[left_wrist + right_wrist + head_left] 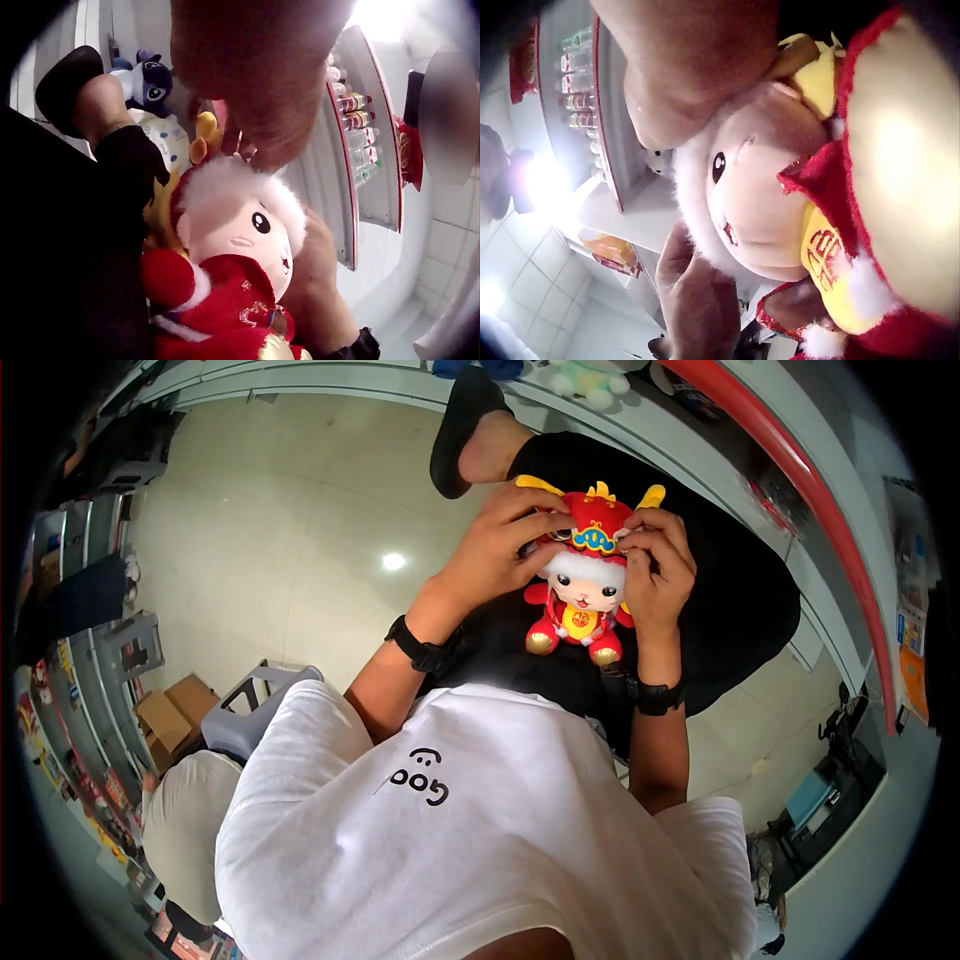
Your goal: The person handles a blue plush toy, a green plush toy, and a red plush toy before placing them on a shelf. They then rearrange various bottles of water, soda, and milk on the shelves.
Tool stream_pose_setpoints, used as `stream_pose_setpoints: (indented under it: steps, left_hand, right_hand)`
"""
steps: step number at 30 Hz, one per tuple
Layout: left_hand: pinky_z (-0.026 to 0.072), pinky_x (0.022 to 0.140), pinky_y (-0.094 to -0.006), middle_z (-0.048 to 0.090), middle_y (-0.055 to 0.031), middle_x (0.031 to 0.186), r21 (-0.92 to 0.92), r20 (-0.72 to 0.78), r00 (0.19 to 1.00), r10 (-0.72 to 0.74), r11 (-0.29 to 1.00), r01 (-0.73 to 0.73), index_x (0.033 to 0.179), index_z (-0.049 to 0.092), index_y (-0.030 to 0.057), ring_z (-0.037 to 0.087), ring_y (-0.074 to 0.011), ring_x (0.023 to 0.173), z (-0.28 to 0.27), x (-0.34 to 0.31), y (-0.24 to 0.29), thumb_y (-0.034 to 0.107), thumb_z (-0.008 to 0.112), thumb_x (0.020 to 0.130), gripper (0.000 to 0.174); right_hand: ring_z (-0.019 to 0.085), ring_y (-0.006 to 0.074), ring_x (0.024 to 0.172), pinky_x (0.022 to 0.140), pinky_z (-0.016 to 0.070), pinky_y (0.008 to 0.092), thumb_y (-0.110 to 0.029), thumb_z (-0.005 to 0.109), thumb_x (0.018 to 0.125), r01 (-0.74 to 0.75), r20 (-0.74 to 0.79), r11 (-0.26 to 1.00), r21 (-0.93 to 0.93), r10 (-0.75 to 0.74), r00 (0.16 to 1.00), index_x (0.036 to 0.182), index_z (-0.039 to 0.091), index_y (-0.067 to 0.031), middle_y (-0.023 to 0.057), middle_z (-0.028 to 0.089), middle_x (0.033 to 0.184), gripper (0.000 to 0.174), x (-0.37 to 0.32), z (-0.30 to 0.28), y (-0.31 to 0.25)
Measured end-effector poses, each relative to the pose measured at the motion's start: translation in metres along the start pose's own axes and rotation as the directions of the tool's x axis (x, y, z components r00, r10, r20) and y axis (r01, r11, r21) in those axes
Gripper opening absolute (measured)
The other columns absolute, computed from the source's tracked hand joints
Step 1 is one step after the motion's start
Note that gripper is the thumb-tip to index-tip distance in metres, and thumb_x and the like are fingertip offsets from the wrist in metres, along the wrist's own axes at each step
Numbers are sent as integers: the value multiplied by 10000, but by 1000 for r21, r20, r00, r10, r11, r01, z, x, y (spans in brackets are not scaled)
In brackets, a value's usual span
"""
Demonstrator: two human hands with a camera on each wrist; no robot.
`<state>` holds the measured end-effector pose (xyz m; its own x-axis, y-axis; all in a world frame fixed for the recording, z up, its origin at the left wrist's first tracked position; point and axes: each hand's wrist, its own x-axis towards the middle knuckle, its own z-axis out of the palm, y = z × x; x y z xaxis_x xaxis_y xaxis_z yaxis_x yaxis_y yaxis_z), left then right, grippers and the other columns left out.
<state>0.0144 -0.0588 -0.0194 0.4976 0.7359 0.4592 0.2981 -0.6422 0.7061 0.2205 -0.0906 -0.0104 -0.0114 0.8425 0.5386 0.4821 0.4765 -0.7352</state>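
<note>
A plush doll (583,598) in a red outfit with a yellow belly patch sits on the person's black-clad lap, facing the head camera. On its head is a red dragon hat (600,510) with yellow horns, a blue emblem and a white fluffy brim. The left hand (503,540) pinches the hat's left side above the brim, fingers and thumb curled. Opposite it, the right hand (662,565) grips the hat's right side with bent fingers. In the left wrist view, the left hand (259,75) covers much of the hat.
Shelves with bottles (358,120) stand nearby. A blue plush toy (150,84) lies past the foot. Grey stool (255,705) and cardboard boxes (175,715) are on the left, close to another person (190,830). A red-edged shelf (790,460) runs along the right.
</note>
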Motion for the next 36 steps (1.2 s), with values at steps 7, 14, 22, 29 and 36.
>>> stream_pose_setpoints:
  steps: [7, 14, 22, 29, 36]
  left_hand:
    - [449, 896, -365, 545, -113, 1141, -58, 62, 997, -37, 998, 41, 1079, 608, 61, 532, -291, 1071, -5, 3, 4, 28, 708, 702, 392]
    - [519, 740, -317, 561, -89, 1095, -58, 49, 990, -129, 990, 132, 1074, 626, 75, 587, -242, 914, -1, -4, 10, 4, 722, 695, 397]
    - [501, 778, -318, 548, -100, 1068, -134, 13, 995, -104, 985, 104, 999, 649, 56, 573, -243, 958, 7, -6, -7, 4, 721, 697, 314]
    - [488, 783, -327, 546, -91, 1036, -188, 61, 998, -25, 981, 37, 976, 662, 53, 560, -246, 967, -1, -2, -12, 4, 728, 681, 306]
    - [481, 809, -325, 528, -103, 1090, -79, 37, 997, -63, 995, 66, 1115, 610, 61, 556, -241, 987, -1, 1, 0, -4, 747, 661, 478]
  right_hand:
    - [558, 272, 833, 740, 463, 333, 106, 487, 652, -107, 13, 994, -35, 108, 994, 851, 626, 13, 134, 585, 906, 260, 5, -1, -15]
    - [575, 286, 922, 809, 473, 353, 112, 502, 667, -143, 161, 983, -117, 161, 974, 869, 635, 18, 137, 588, 977, 260, 0, -15, -28]
    - [607, 289, 950, 830, 485, 340, 135, 482, 675, -108, 175, 994, -7, 108, 979, 873, 622, 41, 154, 612, 959, 260, -5, -22, -12]
    - [613, 220, 890, 796, 483, 289, 144, 459, 733, -256, -51, 953, 162, 268, 962, 894, 613, 46, 141, 623, 922, 243, -7, -21, -1]
    - [573, 221, 975, 861, 453, 321, 99, 497, 703, -226, -28, 958, 179, 235, 972, 991, 618, 20, 140, 629, 1028, 322, -3, -20, -2]
